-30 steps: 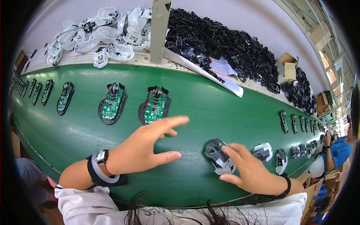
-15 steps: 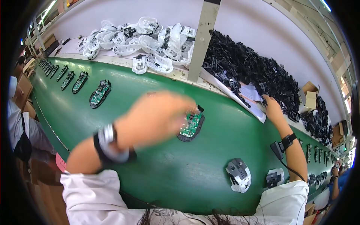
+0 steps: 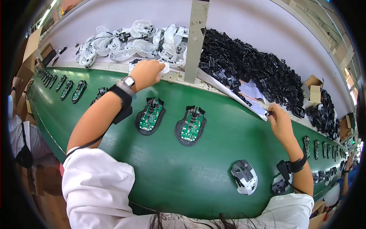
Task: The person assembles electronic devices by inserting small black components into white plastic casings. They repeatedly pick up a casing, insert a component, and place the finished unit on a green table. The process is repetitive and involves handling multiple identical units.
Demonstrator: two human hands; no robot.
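At the back edge of the green counter, the left hand reaches over to a white shell lying at the front of the shell pile. Its fingers are bent and touch the shell or lie right by it; the hand itself hides the fingertips, so I cannot tell whether they are closed on it. Farther right, the right hand has thumb and fingers pinched together on a small black part, just above the corner of a printed sheet. Behind that sheet spreads a big heap of black parts, and a metal post stands between heap and shell pile.

Between the forearms, two boards lie side by side, apart from each other: the left board and the right board, both green, each on a black base. More boards run in a row toward the far left, one partly covered by the left forearm. Near the right forearm rests a grey-and-white mouse shell, with a second mouse shell partly behind the wrist strap. An open carton stands beyond the heap.
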